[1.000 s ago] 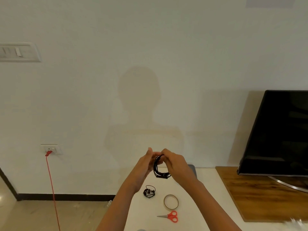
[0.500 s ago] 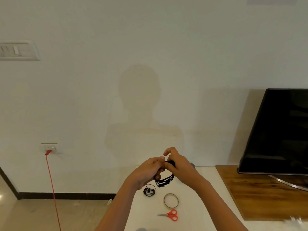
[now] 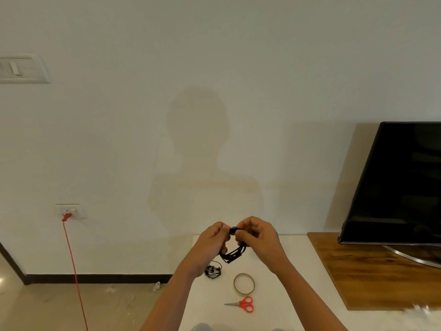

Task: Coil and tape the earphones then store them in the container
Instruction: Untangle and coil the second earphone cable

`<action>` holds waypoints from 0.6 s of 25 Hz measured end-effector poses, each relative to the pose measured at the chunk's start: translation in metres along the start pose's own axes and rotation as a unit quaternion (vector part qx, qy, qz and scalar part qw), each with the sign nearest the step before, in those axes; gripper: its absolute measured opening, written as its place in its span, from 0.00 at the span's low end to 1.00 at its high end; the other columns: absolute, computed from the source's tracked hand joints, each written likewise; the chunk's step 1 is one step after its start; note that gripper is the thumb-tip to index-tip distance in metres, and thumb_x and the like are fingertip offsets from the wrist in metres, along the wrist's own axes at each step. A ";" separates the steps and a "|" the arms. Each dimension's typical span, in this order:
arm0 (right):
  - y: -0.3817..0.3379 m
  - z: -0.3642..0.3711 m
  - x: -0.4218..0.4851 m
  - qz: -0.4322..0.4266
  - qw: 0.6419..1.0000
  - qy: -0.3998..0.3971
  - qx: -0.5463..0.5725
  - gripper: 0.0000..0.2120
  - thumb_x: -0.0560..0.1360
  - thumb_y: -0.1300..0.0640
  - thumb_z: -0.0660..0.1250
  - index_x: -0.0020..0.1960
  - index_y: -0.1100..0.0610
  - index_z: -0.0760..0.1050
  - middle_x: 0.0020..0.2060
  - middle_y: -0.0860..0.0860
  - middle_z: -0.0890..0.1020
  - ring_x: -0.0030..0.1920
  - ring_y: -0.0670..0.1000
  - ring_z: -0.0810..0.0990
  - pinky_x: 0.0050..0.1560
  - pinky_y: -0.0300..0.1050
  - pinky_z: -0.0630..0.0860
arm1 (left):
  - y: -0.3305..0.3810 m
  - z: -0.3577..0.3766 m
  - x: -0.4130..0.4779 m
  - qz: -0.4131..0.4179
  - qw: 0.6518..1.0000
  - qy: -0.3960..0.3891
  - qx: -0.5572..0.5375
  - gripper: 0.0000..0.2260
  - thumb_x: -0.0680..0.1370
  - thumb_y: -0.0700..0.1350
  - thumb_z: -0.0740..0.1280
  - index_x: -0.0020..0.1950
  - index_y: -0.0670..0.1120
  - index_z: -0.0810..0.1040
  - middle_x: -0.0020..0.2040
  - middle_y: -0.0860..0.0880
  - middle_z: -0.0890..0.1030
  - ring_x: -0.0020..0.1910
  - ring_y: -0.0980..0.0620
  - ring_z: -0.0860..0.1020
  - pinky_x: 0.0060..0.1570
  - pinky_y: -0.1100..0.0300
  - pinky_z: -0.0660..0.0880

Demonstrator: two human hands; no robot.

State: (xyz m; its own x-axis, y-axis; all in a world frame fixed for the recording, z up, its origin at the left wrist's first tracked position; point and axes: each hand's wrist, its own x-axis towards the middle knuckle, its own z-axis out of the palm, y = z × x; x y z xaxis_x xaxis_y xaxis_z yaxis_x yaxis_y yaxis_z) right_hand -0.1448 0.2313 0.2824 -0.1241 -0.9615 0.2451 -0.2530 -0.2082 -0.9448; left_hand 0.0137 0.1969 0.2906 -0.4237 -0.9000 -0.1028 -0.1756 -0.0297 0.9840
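Observation:
A black coil of earphone cable [image 3: 233, 253] hangs between both hands above the white table [image 3: 286, 295]. My left hand [image 3: 210, 242] pinches its top from the left, and my right hand [image 3: 256, 237] pinches the same spot from the right, fingers curled. A second black earphone bundle [image 3: 213, 271] lies on the table just below my left wrist. A tape roll [image 3: 244, 283] lies flat near it, with red-handled scissors [image 3: 243, 304] in front. No container shows plainly; my right hand hides the spot behind it.
A dark TV screen [image 3: 401, 185] stands on a wooden board [image 3: 372, 271] at the right. On the left, a red cable [image 3: 74, 271] runs from a wall socket [image 3: 69, 210] down to the floor. The wall is close behind the table.
The coil was held upright as an open loop, then brought lower and turned sideways. Both hands have closed together at its top and my right hand's fingers have shifted around it.

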 end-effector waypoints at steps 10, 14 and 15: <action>0.001 -0.007 0.010 -0.028 0.999 -0.038 -0.012 0.05 0.71 0.67 0.72 0.40 0.59 0.79 0.35 0.53 0.84 0.38 0.52 0.83 0.40 0.39 0.80 | 0.007 -0.001 0.007 -0.092 0.992 -0.047 -0.074 0.16 0.80 0.53 0.58 0.35 0.47 0.72 0.27 0.54 0.61 0.27 0.54 0.58 0.29 0.63 0.62; 0.005 -0.011 0.013 -0.037 0.995 -0.080 -0.048 0.07 0.72 0.67 0.70 0.40 0.56 0.80 0.34 0.49 0.84 0.35 0.41 0.81 0.31 0.27 0.70 | 0.006 -0.003 0.013 -0.126 0.988 -0.067 -0.056 0.18 0.80 0.55 0.59 0.36 0.47 0.74 0.25 0.54 0.61 0.23 0.56 0.57 0.25 0.65 0.61; 0.008 -0.012 0.014 -0.038 0.995 -0.085 -0.046 0.06 0.72 0.68 0.70 0.41 0.58 0.80 0.34 0.48 0.84 0.35 0.40 0.81 0.31 0.26 0.71 | 0.006 -0.005 0.015 -0.135 0.986 -0.081 -0.056 0.17 0.81 0.55 0.59 0.36 0.47 0.74 0.24 0.55 0.60 0.22 0.56 0.56 0.24 0.65 0.61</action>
State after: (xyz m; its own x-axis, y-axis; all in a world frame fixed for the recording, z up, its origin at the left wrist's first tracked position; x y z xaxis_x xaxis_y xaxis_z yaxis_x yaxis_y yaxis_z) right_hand -0.1596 0.2184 0.2813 0.0603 -0.9616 0.2676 -0.3434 -0.2718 -0.8990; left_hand 0.0104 0.1813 0.2955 -0.5130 -0.7720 -0.3753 -0.2055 -0.3140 0.9269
